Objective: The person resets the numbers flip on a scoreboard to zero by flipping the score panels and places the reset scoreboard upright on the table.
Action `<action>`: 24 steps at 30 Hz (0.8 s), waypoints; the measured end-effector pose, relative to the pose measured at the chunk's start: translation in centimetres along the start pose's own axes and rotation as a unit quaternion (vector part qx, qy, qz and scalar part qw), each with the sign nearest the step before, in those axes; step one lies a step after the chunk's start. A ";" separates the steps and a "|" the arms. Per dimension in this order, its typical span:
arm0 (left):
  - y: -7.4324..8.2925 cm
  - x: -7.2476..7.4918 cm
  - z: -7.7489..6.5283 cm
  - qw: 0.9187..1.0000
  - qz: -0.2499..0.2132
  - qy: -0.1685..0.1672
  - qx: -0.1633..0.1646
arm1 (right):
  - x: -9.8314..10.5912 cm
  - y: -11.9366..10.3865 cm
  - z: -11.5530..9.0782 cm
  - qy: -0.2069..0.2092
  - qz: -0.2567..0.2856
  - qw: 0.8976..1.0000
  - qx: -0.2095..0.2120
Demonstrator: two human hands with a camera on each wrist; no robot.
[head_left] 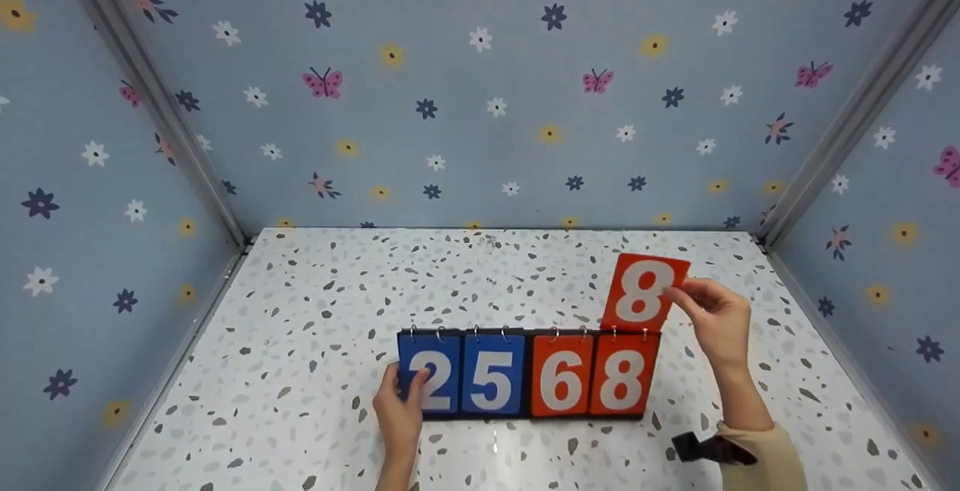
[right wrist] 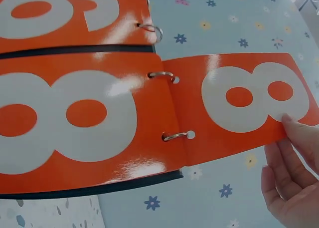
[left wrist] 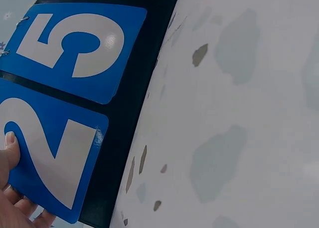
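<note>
A flip scoreboard stands on the table, its ringed cards reading 2, 5, 6 and 8 from left to right. The left pair is blue and the right pair red-orange. My left hand grips the board's left edge, thumb on the front of the blue 2 card and fingers behind. With thumb and fingers my right hand pinches the right edge of a raised red-orange 8 card. That card stands up above the board, still on its metal rings. Below it another 8 card hangs flat on the board.
The speckled white tabletop spreads around the board. Blue flowered panels rise behind it and at both sides, with grey metal posts in the corners. A dark strap piece sits by the right sleeve.
</note>
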State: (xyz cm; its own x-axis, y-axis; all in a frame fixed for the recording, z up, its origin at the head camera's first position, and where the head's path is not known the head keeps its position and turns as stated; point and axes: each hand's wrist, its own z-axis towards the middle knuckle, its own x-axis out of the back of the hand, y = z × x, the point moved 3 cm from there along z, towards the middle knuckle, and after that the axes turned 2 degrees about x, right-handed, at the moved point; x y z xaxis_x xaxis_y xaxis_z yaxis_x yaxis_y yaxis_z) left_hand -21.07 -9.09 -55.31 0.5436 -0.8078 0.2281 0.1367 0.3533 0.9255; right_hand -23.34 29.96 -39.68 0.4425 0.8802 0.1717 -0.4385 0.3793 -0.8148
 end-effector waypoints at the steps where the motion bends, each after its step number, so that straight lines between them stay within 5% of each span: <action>1: 0.0 0.0 0.0 1.000 0.001 0.001 -0.002 | -0.1 0.7 0.4 -0.001 -0.006 1.000 -0.007; 10: 0.1 0.0 0.0 1.000 -0.001 -0.007 0.003 | -1.9 2.9 3.2 -0.040 -0.043 0.998 -0.028; 13: 0.1 -0.1 0.0 1.000 0.000 -0.012 0.015 | -2.3 6.0 3.9 -0.066 -0.035 0.996 -0.052; 17: 0.0 -0.1 0.0 1.000 0.001 -0.014 0.024 | -2.6 14.2 5.2 -0.075 -0.007 0.993 -0.089; 20: 0.0 -0.1 0.0 1.000 0.001 -0.011 0.022 | -2.9 16.4 5.6 -0.086 -0.051 0.987 -0.122; 24: 0.2 -0.1 0.1 1.000 0.004 -0.014 0.021 | -3.4 11.6 4.4 -0.128 -0.131 0.970 -0.160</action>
State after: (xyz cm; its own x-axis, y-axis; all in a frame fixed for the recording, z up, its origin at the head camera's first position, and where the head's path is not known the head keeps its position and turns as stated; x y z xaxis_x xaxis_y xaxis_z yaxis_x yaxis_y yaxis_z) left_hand -21.15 -8.98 -55.16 0.5208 -0.8182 0.2433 0.0976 0.3403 0.9353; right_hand -33.41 32.69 -47.28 0.2796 0.8228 0.4948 -0.0528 0.5278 -0.8478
